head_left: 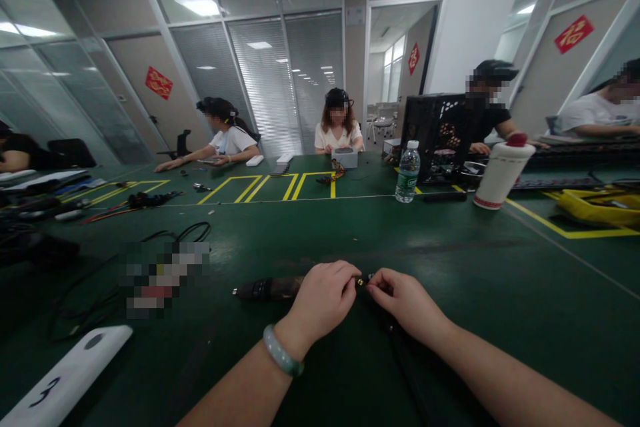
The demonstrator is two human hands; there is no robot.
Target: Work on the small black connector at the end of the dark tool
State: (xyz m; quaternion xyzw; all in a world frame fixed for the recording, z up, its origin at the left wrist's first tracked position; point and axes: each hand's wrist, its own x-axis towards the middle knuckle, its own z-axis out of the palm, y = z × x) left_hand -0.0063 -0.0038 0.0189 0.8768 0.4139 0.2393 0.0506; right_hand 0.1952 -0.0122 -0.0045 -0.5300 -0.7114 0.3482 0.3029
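Note:
My left hand (327,295), wearing a jade-like bangle, is closed around the rear of a dark electric screwdriver (273,288). The tool lies low over the green table, its metal tip pointing left. A small gold-coloured piece (361,282) shows between the two hands, at the screwdriver's rear end. Close beside it, my right hand (406,300) is pinched, thumb against fingers, on something small and dark that the fingers mostly hide. A black cable (400,353) runs from below the right hand toward the bottom edge.
A white device marked 3 (75,373) lies front left, near black cables (195,233). Farther back stand a water bottle (408,173), a white tumbler (503,173) and a black computer case (430,133). A yellow tray (595,210) sits right. Several people sit around the table.

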